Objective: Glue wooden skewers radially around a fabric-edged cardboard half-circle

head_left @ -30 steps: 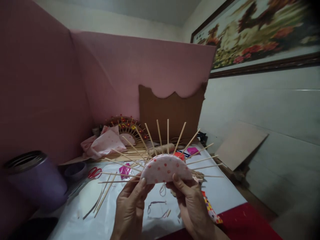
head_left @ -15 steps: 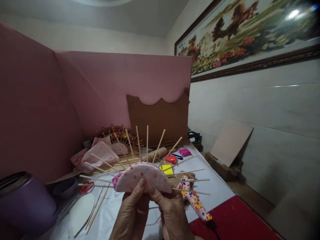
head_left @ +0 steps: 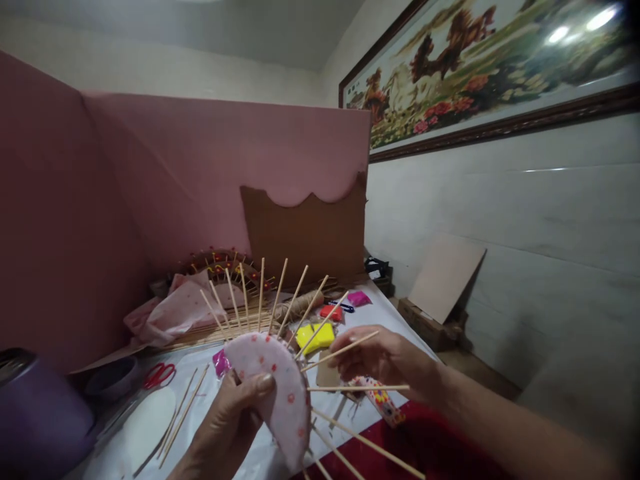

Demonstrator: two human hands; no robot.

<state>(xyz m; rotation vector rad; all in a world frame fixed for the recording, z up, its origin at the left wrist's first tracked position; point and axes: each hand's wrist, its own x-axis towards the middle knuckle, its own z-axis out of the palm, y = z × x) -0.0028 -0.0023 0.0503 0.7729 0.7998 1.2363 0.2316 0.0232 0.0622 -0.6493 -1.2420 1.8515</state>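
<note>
My left hand point(head_left: 227, 420) grips a half-round pad covered in pink dotted fabric point(head_left: 277, 387), with several thin wooden skewers point(head_left: 295, 300) fanning out of its curved edge. The pad is turned so its flat edge runs down to the right. My right hand point(head_left: 383, 357) reaches out over the table beyond the skewers, fingers curled, close to a floral-patterned glue gun point(head_left: 377, 400) and a brown card piece point(head_left: 327, 377). Whether it holds anything is hidden.
The white table point(head_left: 210, 400) carries red scissors point(head_left: 159, 375), yellow clay point(head_left: 315, 335), red clay point(head_left: 331, 311), a twine spool point(head_left: 299, 305), pink cloth point(head_left: 173, 312), a skewer bundle and a finished fan. A purple cup point(head_left: 37, 417) stands left. Pink board point(head_left: 220, 173) backs the table.
My right hand has let go of the pad and moved out to the right over the table. My left hand has rotated the pad clockwise, and the view has shifted right.
</note>
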